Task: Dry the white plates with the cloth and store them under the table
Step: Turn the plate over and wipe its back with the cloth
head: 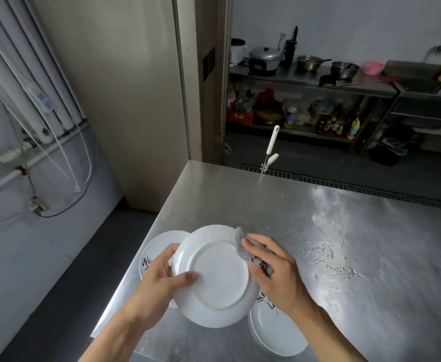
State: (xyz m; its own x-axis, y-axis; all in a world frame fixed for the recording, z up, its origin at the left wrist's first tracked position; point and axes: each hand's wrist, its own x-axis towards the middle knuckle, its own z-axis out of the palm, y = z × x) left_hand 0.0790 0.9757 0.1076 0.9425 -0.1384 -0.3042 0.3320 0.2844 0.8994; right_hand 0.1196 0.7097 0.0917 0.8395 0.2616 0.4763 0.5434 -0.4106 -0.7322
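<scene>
Near plate [274,333]: lies flat on the table [318,218] at the near edge, partly under the right wrist. Black printed characters on it. Nothing grips it.
Left hand [159,280]: grips the held plate [219,278] at its left rim. Thumb lies across the underside, fingers [168,253] curl round behind the edge.
Held plate: white, raised over the table's near left corner, tilted, underside with foot ring facing the camera.
Right hand [276,273]: fingers [257,244] lightly bent over the cloth [241,244], thumb tucked against it. The hand holds the cloth onto the plate's right rim.
Cloth: grey, small, covers only a patch of the rim at once.
Risk, slip: judged the main one. The plate hangs from a one-hand grip on a possibly wet glazed rim, and hard wipe pressure from the right could lever it out.
Risk, knock: the held plate hangs just above both resting plates, so a drop or a low swing could chip more than one.
Far plate [159,244]: on the table behind the held plate, right at the left edge, mostly hidden. A nudge could push it off.
Wet patches [339,262]: droplets on the table right of the hands. A dried plate set down there gets wet again.
Storage: the space under the table is not in view, so its contents cannot be told.
Beyond: mop handle [271,142] past the far edge, shelves [305,79] with pots at the back wall.
</scene>
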